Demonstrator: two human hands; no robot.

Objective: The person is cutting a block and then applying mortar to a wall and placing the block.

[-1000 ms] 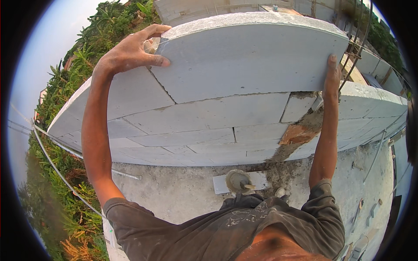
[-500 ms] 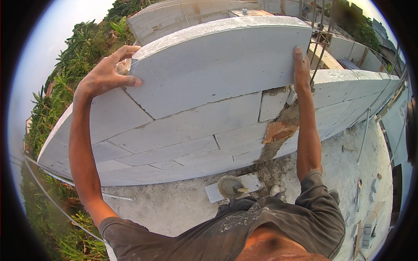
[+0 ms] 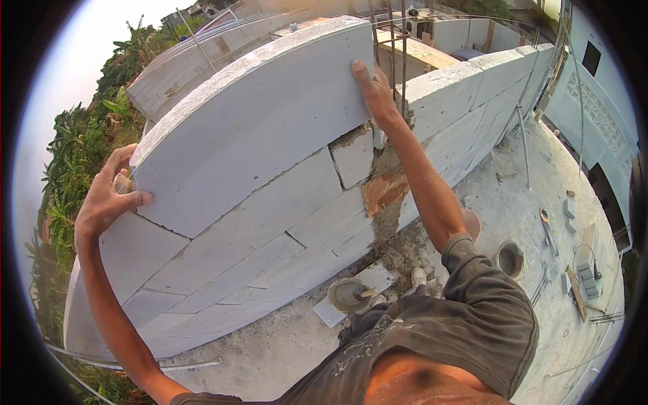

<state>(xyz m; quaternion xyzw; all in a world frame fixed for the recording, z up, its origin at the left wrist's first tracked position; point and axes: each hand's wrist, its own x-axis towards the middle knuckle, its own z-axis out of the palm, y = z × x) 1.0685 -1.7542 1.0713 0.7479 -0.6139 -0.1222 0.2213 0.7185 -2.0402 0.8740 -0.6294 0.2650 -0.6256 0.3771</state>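
Note:
A large pale-grey concrete block lies along the top of a wall of similar blocks. My left hand grips its left end, thumb on the front face and fingers curled over the far edge. At the other end, my right hand has its thumb against the front face, its fingers mostly hidden behind. Below the right end is a rough joint with a small cut block and a reddish-brown patch. Steel reinforcing bars rise just beyond my right hand.
A bucket of grey mix with a wooden-handled tool stands by my feet on a white slab piece. Rightward on the concrete floor are another bucket, a hand saw and cut block pieces. Plants grow beyond the wall's left.
My view has swung to the right and tilted, so the block and both hands appear further left. Both hands keep their hold on the block's ends; more floor shows at right.

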